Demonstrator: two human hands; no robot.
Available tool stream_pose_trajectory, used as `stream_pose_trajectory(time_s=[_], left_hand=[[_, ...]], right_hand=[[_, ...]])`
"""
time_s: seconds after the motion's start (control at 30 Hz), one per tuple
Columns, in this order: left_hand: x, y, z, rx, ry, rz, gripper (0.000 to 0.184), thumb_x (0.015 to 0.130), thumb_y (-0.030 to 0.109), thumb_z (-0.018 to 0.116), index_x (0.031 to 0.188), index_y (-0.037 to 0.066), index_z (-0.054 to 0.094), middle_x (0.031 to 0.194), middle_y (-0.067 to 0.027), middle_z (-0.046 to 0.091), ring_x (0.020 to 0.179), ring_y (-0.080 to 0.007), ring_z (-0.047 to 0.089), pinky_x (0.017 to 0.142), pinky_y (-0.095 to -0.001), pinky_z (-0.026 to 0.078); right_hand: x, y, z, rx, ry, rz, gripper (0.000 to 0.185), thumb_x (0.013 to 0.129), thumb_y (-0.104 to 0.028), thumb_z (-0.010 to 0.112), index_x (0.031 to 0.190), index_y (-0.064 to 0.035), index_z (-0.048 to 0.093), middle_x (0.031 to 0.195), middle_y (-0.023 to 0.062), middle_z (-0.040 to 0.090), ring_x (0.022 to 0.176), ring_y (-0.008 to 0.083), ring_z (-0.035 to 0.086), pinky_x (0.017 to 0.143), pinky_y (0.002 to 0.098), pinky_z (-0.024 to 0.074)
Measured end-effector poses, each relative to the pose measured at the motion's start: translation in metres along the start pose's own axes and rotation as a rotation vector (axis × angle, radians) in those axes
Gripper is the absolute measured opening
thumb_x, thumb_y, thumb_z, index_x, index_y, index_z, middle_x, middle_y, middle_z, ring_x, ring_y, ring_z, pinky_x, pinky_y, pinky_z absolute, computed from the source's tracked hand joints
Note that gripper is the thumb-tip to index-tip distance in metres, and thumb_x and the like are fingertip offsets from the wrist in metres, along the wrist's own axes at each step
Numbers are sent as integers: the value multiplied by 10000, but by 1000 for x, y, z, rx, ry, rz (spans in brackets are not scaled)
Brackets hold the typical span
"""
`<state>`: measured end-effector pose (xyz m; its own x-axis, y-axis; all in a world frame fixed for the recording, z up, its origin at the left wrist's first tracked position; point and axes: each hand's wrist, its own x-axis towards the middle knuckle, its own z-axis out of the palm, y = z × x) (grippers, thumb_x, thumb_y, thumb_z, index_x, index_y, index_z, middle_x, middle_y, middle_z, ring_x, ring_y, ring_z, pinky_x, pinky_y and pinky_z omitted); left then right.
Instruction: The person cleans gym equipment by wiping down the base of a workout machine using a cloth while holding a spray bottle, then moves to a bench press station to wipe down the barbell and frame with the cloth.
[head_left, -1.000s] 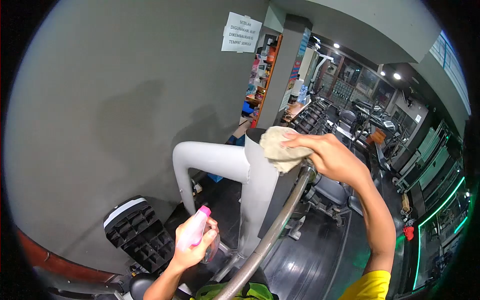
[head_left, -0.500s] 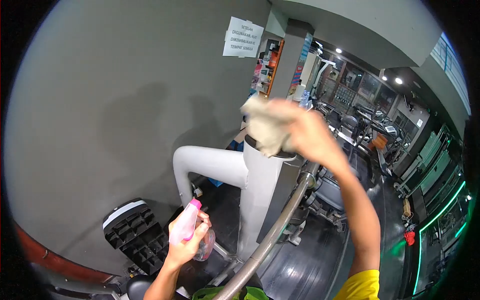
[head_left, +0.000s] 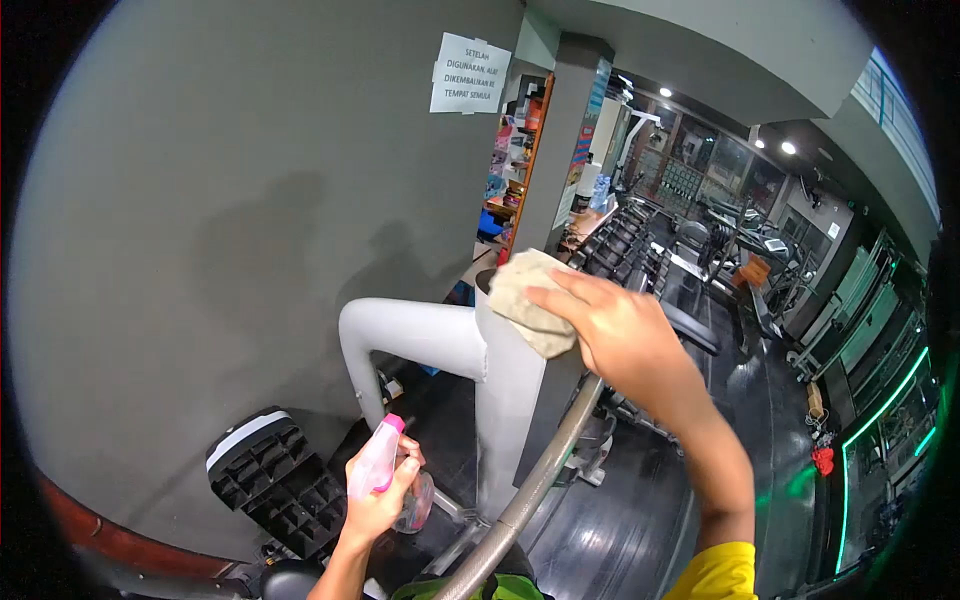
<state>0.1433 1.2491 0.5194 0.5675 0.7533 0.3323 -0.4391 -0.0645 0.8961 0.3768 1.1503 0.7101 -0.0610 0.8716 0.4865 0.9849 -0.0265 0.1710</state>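
And here's the pale cloth (head_left: 528,302), bunched at the fingertips of the right hand (head_left: 628,335), fingers clamped on it, right over the top of the thick grey post (head_left: 503,430); how firmly it presses there, I can't tell. The post drops away below and left of that hand, with a bent grey tube (head_left: 410,325) branching off further left. Just under the right wrist runs a long metal bar (head_left: 545,465), slanting down towards the wearer, its upper end tucked behind the hand. Over to the left hand (head_left: 372,505), lower down: it's wrapped around a spray bottle (head_left: 375,465), pink nozzle up, clear body peeking out beside the fingers. Left of that hand sits a black ribbed panel (head_left: 275,470) with a white edge. Up and left of the right hand, a printed sign (head_left: 468,75) is taped to the dark wall (head_left: 230,130) (all capitals, slightly askew), and beyond the same hand, dumbbells (head_left: 615,240) line up in rows. Far right of it, a green light strip (head_left: 868,430) glows.
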Motion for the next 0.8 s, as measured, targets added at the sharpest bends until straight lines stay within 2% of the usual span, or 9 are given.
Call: stream_pose_trajectory(time_s=[0.17, 0.23, 0.33, 0.47, 0.57, 0.63, 0.7, 0.77, 0.8], left_hand=[[2, -1, -2, 32, 18, 0, 157, 857, 34, 613, 983, -42, 560, 790, -85, 587, 582, -104, 554, 512, -242, 462], [3, -2, -1, 44, 3, -10, 159, 856, 39, 616, 981, -41, 560, 789, -81, 587, 583, -101, 554, 513, -238, 461], [5, -3, -1, 131, -35, 61, 160, 855, 49, 623, 973, -39, 559, 792, -75, 588, 584, -96, 552, 513, -231, 459], [1, 3, 5, 3, -13, 10, 151, 856, 51, 624, 961, -38, 561, 794, -73, 588, 582, -95, 553, 514, -234, 460], [-2, -1, 8, 0, -27, -1, 146, 858, 47, 620, 962, -39, 563, 792, -76, 588, 577, -96, 553, 506, -240, 465], [-2, -2, 11, -8, -26, -6, 145, 859, 45, 617, 963, -40, 564, 791, -79, 588, 573, -98, 553, 502, -243, 467], [-3, -2, 13, 4, -54, -11, 142, 861, 38, 608, 968, -44, 563, 784, -86, 587, 569, -104, 556, 492, -247, 471], [-4, -8, 13, -31, -62, -23, 141, 861, 37, 606, 967, -45, 562, 784, -90, 586, 567, -109, 558, 489, -248, 470], [-5, -12, 13, -62, -66, -36, 140, 861, 36, 604, 966, -46, 560, 783, -95, 584, 565, -113, 560, 487, -248, 469]], right_hand=[[-51, -14, 30, -152, 196, 98, 458, 694, 13, 554, 1121, -132, 636, 1236, 127, 563, 1154, 282, 545, 845, 360, 523], [-66, -15, 37, -224, 308, -36, 430, 699, -19, 568, 1110, -128, 638, 1214, 106, 570, 1143, 277, 548, 872, 392, 514], [-81, -22, 39, -253, 241, -78, 331, 706, -70, 583, 1027, -119, 649, 1170, 65, 584, 1111, 251, 560, 903, 399, 501], [-92, -18, 33, -127, 123, -131, 251, 713, -74, 590, 949, -139, 648, 1100, 27, 619, 1072, 208, 587, 888, 373, 509], [-100, -16, 10, 130, -38, 61, 271, 723, -8, 589, 965, -115, 645, 1015, 50, 657, 997, 240, 636, 858, 345, 512], [-93, -11, -6, 558, 77, 370, 305, 748, 62, 529, 1009, -60, 630, 983, 101, 662, 963, 284, 649, 841, 315, 502], [-90, 11, -4, 467, 404, 268, 356, 784, 103, 424, 1075, 2, 603, 1041, 166, 642, 986, 296, 639, 861, 308, 470], [-71, 4, 0, 541, 717, 416, 379, 762, 89, 440, 1095, 7, 599, 1091, 166, 629, 1044, 285, 611, 908, 331, 456], [-64, 15, 16, 434, 705, 265, 415, 739, 89, 454, 1115, -13, 598, 1105, 165, 622, 1069, 288, 597, 917, 336, 457]])
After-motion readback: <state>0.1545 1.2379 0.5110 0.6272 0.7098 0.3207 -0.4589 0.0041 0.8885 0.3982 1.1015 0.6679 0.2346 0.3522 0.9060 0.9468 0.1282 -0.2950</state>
